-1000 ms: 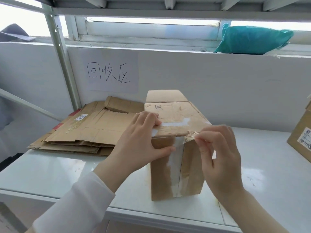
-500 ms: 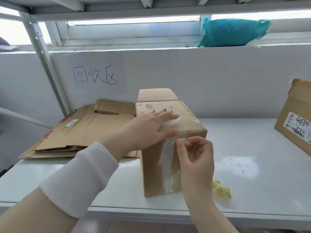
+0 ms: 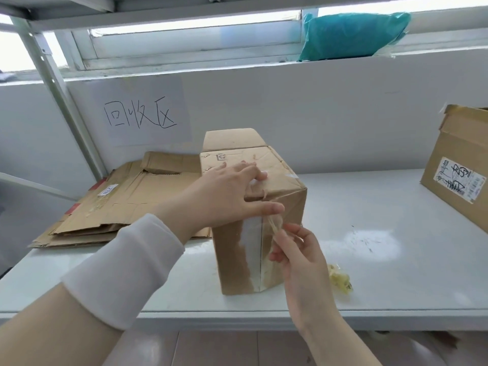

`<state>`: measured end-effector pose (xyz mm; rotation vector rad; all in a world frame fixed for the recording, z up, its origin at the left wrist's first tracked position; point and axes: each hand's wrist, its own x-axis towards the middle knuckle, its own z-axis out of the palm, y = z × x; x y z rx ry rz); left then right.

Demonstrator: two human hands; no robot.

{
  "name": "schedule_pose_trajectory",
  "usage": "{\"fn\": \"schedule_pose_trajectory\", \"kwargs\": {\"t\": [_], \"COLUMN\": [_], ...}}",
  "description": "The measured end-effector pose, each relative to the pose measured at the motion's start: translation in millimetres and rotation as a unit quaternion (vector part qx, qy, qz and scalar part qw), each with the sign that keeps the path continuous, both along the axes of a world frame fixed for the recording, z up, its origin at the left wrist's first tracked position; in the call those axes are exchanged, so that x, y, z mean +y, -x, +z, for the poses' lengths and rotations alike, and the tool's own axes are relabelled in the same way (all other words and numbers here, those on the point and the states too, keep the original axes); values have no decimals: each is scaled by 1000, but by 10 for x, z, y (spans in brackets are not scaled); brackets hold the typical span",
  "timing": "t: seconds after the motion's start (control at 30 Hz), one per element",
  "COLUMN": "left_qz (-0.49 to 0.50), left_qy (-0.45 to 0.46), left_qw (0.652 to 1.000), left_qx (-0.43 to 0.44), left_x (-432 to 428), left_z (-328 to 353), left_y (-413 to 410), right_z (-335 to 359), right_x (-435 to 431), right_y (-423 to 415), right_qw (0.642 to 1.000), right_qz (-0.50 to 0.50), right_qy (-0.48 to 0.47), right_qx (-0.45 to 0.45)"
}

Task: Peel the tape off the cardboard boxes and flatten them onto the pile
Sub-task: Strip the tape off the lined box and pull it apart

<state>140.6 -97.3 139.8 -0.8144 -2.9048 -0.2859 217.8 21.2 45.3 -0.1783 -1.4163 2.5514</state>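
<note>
A brown cardboard box [image 3: 287,196] stands on the white shelf [image 3: 369,260], one flap open at the back. My left hand [image 3: 227,196] lies flat on its top, thumb over the front edge. My right hand [image 3: 295,257] pinches a strip of clear tape [image 3: 274,224] that runs from the box's top front corner down the front seam. White residue marks the seam below. To the left lies the pile of flattened cardboard [image 3: 126,204].
A second box [image 3: 459,167] with a shipping label stands at the right edge. A crumpled wad of yellowish tape [image 3: 340,278] lies on the shelf beside my right hand. A paper sign [image 3: 140,114] hangs on the back wall, and a teal bag [image 3: 351,35] rests on the ledge above.
My right hand has dropped from the box's top corner down the front, drawing the tape away from the seam. My left hand has flattened onto the top. The view has shifted to the right.
</note>
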Motion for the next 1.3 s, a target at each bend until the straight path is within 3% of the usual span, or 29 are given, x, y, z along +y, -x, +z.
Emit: {"fn": "schedule_pose_trajectory", "kwargs": {"t": [0.2, 0.43, 0.67, 0.73, 0.8, 0.87, 1.0, 1.13, 1.3], "left_qz": [10, -6, 162, 215, 256, 241, 104, 130, 150], "left_qy": [-6, 38, 3, -19, -44, -22, 36, 1, 5], "left_qw": [995, 962, 964, 959, 953, 953, 974, 968, 972], "left_qx": [102, 270, 209, 184, 159, 182, 199, 216, 181], "left_x": [39, 39, -145, -417, -700, -895, -1114, -1308, -1463], "left_z": [-49, -29, 394, 393, 339, 230, -16, -110, -208], "left_y": [-21, 0, 57, 80, 63, 42, 91, 81, 43], "right_z": [-18, 227, 700, 797, 797, 720, 597, 566, 579], "right_x": [-113, -25, 59, 113, 81, -58, -434, -722, -801], "right_y": [61, 289, 528, 611, 681, 713, 764, 870, 1025], "right_qw": [998, 932, 881, 879, 891, 901, 888, 906, 896], "right_qz": [-1, -221, -262, -269, -209, -138, -99, -118, -174], "right_qy": [-62, -279, -343, -338, -353, -365, -399, -370, -368], "right_qx": [-6, 61, 193, 204, 195, 190, 208, 172, 176]}}
